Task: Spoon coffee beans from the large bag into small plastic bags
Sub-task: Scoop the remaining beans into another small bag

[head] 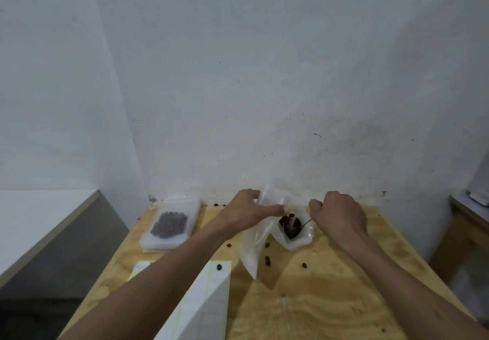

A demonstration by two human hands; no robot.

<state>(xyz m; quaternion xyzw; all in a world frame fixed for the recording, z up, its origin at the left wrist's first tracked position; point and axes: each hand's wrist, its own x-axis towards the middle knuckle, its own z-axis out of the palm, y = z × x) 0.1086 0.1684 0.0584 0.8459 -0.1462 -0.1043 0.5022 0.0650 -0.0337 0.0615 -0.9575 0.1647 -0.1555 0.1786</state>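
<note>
One filled small bag was all the finished work that could be counted with any confidence, so the job looked early or midway rather than near its end. The pale plywood table carried everything, set against a white wall. At the near left edge stood a white ruled sheet of paper or card with a single bean on it. On the far left lay a stack of small frosted plastic bags; the top one held a dark flat layer of coffee beans, while those beneath appeared empty, though their number could not be told. Right of centre, at the far side of the table, the large translucent plastic bag of coffee beans sat open with a dark heap visible inside. The left hand pinched an empty frosted small bag by its mouth, just beside the large bag, its body hanging down toward the table. The right hand was clenched round what seemed to be a thin metal spoon, its tip down among the beans. Several loose coffee beans lay spilled on the wood near the bags. My reading was that a scoop was being taken, with the held bag yet to be filled.
</note>
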